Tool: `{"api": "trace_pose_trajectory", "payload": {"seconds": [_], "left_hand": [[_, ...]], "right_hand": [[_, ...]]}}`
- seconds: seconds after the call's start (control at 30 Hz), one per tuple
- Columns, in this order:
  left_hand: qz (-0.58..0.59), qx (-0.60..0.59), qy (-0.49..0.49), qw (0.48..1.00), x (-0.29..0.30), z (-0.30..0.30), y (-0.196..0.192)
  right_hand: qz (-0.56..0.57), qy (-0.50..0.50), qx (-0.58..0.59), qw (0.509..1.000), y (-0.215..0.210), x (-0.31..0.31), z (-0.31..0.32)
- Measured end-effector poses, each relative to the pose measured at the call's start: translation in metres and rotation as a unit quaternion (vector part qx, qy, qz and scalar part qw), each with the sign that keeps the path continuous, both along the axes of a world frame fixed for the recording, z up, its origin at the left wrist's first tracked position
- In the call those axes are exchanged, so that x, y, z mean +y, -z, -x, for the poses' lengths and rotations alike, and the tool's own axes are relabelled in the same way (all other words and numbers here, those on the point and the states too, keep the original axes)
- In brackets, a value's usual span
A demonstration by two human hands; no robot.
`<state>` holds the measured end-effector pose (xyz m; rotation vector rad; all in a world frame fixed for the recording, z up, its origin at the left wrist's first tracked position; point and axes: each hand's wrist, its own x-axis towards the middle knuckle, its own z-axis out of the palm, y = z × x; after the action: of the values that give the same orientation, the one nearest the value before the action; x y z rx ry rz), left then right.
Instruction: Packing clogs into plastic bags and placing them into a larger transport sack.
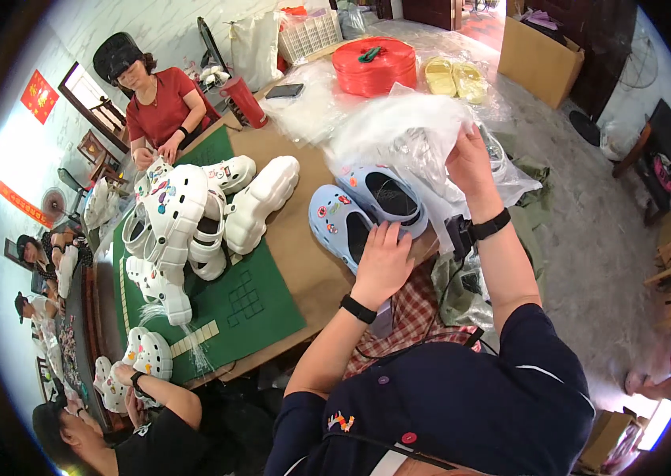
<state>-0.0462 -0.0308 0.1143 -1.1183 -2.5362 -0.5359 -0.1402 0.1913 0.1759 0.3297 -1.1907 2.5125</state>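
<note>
A pair of light blue clogs with colourful charms lies at the table's edge before me: the left clog (338,224) and the right clog (387,198). My left hand (384,258) is at their heels, its fingers curled over the back of the right clog. In my raised right hand (470,159), the edge of a clear plastic bag (407,127) is pinched between thumb and fingers. The bag spreads over the toes of the blue clogs. Part of the bag's opening is hidden behind my right hand.
White clogs (176,206) are piled on a green mat (272,309) at left. Across the table a person in red (173,103) handles a small item; another person (153,404) at lower left holds white clogs. Red twine (375,67) and yellow slippers (456,78) lie at the back.
</note>
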Motion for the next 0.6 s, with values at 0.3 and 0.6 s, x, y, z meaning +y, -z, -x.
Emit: {"api": "trace_pose_trajectory", "payload": {"seconds": [0.3, 0.6], "left_hand": [[-0.492, -0.287, 0.008, 0.822, -0.055, -0.007, -0.036], [-0.735, -0.401, 0.013, 0.546, -0.118, -0.006, -0.083]], "right_hand": [[0.014, -0.040, -0.082, 0.996, -0.022, -0.059, -0.053], [-0.193, -0.070, -0.076, 0.976, 0.026, -0.085, -0.068]]}}
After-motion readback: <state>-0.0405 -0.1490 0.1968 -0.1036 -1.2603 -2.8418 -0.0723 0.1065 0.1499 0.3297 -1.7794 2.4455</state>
